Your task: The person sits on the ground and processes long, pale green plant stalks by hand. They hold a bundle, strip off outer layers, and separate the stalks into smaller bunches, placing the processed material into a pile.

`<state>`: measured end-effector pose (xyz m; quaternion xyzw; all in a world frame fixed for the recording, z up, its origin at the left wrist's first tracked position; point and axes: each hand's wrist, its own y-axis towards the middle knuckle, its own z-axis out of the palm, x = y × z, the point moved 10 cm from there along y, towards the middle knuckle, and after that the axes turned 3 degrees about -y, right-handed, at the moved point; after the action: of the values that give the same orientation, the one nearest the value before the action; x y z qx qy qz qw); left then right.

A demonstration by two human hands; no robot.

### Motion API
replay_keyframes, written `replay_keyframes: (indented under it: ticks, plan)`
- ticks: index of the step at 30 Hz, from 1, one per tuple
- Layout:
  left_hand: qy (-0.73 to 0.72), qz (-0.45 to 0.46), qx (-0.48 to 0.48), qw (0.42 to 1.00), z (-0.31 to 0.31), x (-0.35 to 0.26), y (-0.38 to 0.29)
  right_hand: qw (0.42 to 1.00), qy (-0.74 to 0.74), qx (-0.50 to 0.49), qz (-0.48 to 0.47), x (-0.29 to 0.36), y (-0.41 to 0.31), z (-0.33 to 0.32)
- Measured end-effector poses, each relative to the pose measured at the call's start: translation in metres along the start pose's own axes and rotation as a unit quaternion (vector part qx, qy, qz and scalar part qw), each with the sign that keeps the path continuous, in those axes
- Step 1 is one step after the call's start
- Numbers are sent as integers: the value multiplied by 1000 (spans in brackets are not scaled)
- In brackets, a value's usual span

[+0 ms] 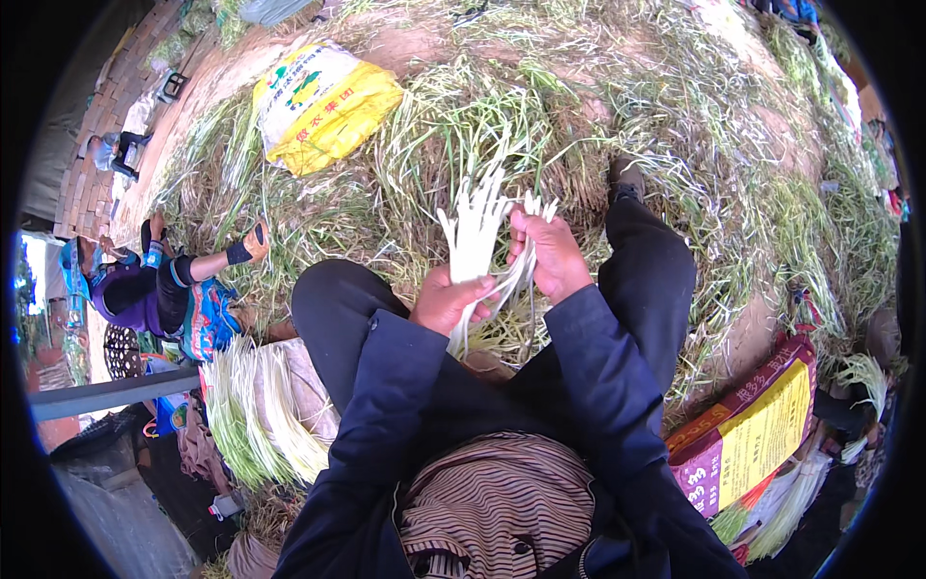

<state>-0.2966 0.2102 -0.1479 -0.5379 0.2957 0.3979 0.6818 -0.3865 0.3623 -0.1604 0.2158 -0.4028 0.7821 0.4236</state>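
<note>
My left hand (pixel 450 297) grips a bundle of pale, blanched leafy stalks (pixel 474 235), whose white ends fan out away from me. Close beside it, my right hand (pixel 551 250) is closed around a smaller bunch of similar stalks (pixel 534 210). Thin strands run down between the two hands towards my lap. Past my hands lies a heap of loose green and straw-coloured stalks (pixel 470 123). The exact kind of plant cannot be told. My bent knees frame both hands.
A yellow and white woven sack (pixel 325 105) bearing print lies on the heap. At left, sorted stalks (pixel 264 412) rest near a seated person (pixel 155 289). Another person (pixel 116 153) sits farther off. A purple and yellow printed sack (pixel 752 427) lies at right, beside more pale stalks (pixel 792 506).
</note>
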Motion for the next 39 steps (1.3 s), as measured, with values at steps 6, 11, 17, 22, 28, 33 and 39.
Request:
replay_keyframes:
  ticks: [6,11,17,22,28,33,39]
  plan:
    - [-56,5,35,998,11,1,-3,999,31,-11,6,-17,9,8]
    - [-62,89,4,994,9,-6,-2,998,42,-30,-27,-37,34,-35]
    - [-91,107,-38,989,-9,-12,4,998,37,-52,-10,-41,36,-16]
    - [-210,112,-88,967,-38,9,9,998,44,-38,-3,-42,32,0]
    - [-202,85,-82,972,-33,-4,6,997,63,-29,-36,-29,26,7]
    - [-156,72,-80,982,-30,-5,5,993,-74,-31,-88,-10,17,7]
    - [-147,87,-101,980,-35,-2,6,995,-21,-28,-91,-15,19,9]
